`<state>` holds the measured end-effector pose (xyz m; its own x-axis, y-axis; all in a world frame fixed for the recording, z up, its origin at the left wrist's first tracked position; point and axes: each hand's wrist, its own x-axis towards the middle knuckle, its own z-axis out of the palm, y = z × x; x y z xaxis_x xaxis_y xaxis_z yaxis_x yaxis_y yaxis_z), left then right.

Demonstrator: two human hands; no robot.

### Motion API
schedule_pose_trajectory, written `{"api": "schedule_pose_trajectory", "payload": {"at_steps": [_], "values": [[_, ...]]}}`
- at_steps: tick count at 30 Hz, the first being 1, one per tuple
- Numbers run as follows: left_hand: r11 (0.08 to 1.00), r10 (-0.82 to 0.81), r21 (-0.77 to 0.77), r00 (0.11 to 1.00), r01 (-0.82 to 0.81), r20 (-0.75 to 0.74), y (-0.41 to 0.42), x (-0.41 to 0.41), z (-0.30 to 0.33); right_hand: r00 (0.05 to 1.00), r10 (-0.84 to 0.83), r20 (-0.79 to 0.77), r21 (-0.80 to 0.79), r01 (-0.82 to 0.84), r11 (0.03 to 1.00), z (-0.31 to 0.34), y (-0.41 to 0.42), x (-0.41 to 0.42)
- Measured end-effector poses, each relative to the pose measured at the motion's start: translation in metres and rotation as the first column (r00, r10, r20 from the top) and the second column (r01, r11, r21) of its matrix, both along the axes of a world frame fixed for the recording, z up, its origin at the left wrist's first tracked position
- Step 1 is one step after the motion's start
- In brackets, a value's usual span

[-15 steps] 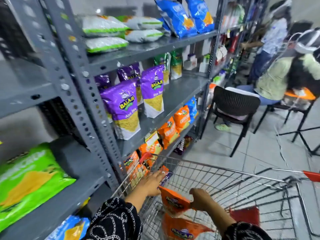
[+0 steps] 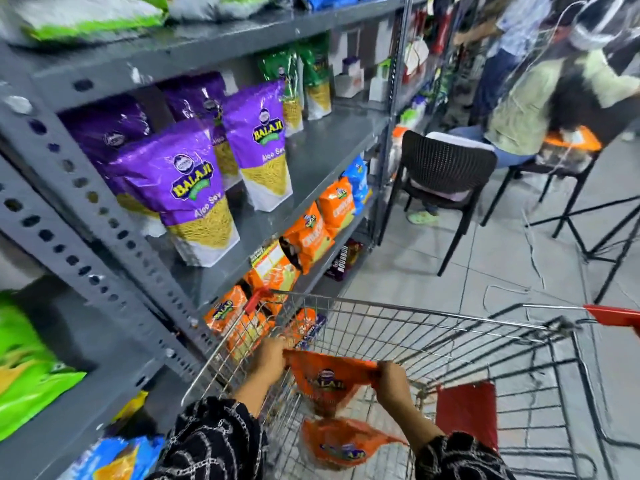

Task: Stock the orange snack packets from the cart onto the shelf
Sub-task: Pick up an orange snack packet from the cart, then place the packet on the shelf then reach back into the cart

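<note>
Inside the wire cart (image 2: 398, 308) I hold one orange snack packet (image 2: 325, 382) by its top edge. My left hand (image 2: 268, 358) grips its left corner and my right hand (image 2: 393, 379) grips its right corner. A second orange packet (image 2: 343, 445) lies lower in the cart basket. Several orange packets (image 2: 308, 237) stand in a row on the low shelf (image 2: 332, 261) to the left of the cart, below the shelf of purple bags (image 2: 194, 192).
The grey metal rack (image 2: 114, 233) runs along my left, touching the cart's side. A black chair (image 2: 443, 181) stands ahead, with a seated person (image 2: 540, 105) and another person beyond it. Cables and a black stand (image 2: 606, 230) lie on the tiled floor to the right.
My left hand has come off the cart rim and taken the packet's left corner. The packet is now held higher, spread between both hands.
</note>
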<state>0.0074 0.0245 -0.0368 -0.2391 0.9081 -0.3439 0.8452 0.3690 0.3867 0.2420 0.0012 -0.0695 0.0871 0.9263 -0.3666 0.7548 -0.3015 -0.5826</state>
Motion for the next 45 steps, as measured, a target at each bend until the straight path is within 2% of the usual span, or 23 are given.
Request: {"api": "schedule_pose_trajectory", "payload": {"at_steps": [2,3,5,6,8,10,11,15,19,21,25,27,30,33,37,39,42,45], "values": [[0.990,0.008,0.140,0.984,-0.033,0.179,-0.004,-0.008,0.011,0.995,-0.039,-0.097,0.127,0.051,0.991,0.015,0.004,0.003],[0.977,0.010,0.199,0.941,-0.082,0.340,-0.007,-0.011,0.019,0.986,-0.016,-0.167,0.199,0.050,0.979,0.026,0.004,0.002],[0.954,0.022,0.240,0.838,-0.181,0.545,-0.009,-0.008,0.038,0.962,-0.008,-0.275,0.314,0.098,0.945,0.050,0.011,-0.006],[0.941,0.034,0.250,0.801,-0.227,0.598,-0.011,0.000,0.042,0.959,0.002,-0.283,0.361,0.105,0.927,0.055,0.014,-0.004],[0.855,0.024,0.374,0.746,-0.361,0.665,-0.032,-0.012,0.091,0.958,0.054,-0.281,0.506,0.100,0.857,0.110,0.007,-0.026],[0.793,0.015,0.466,0.777,-0.393,0.629,-0.024,-0.002,0.113,0.954,0.061,-0.293,0.558,0.118,0.821,0.137,0.021,-0.028],[0.732,-0.005,0.543,0.794,-0.411,0.608,-0.021,-0.003,0.131,0.945,0.092,-0.314,0.629,0.135,0.765,0.156,0.027,-0.032],[0.394,-0.113,0.762,0.796,-0.514,0.595,-0.034,-0.019,0.248,0.926,0.159,-0.344,0.827,0.218,0.518,0.278,0.022,-0.069],[0.152,-0.184,0.831,0.811,-0.534,0.555,-0.065,-0.046,0.364,0.867,0.306,-0.392,0.906,0.307,0.291,0.393,-0.004,-0.114],[0.032,-0.200,0.857,0.837,-0.514,0.510,-0.090,-0.064,0.415,0.837,0.361,-0.412,0.910,0.355,0.216,0.441,-0.021,-0.139],[-0.208,-0.112,0.880,0.904,-0.428,0.413,-0.147,-0.107,0.494,0.752,0.503,-0.426,0.895,0.432,0.113,0.522,-0.061,-0.191],[-0.292,-0.027,0.878,0.921,-0.378,0.387,-0.178,-0.129,0.524,0.725,0.547,-0.419,0.891,0.445,0.093,0.551,-0.082,-0.219],[-0.340,0.121,0.887,0.921,-0.311,0.370,-0.226,-0.171,0.556,0.663,0.636,-0.396,0.896,0.432,0.108,0.581,-0.111,-0.268],[-0.402,0.240,0.889,0.911,-0.221,0.335,-0.274,-0.219,0.574,0.595,0.711,-0.376,0.911,0.380,0.164,0.601,-0.140,-0.324],[-0.360,0.392,0.914,0.859,-0.186,0.329,-0.340,-0.280,0.585,0.523,0.792,-0.316,0.946,0.242,0.217,0.616,-0.180,-0.397],[-0.316,0.524,0.935,0.792,-0.162,0.314,-0.374,-0.312,0.588,0.500,0.818,-0.286,0.958,0.150,0.243,0.622,-0.198,-0.434],[-0.213,0.729,0.968,0.638,-0.133,0.248,-0.423,-0.352,0.592,0.458,0.856,-0.239,0.968,0.043,0.247,0.627,-0.227,-0.483],[-0.144,0.838,0.976,0.505,-0.161,0.207,-0.464,-0.386,0.598,0.453,0.868,-0.205,0.973,-0.004,0.232,0.631,-0.257,-0.529]]}}
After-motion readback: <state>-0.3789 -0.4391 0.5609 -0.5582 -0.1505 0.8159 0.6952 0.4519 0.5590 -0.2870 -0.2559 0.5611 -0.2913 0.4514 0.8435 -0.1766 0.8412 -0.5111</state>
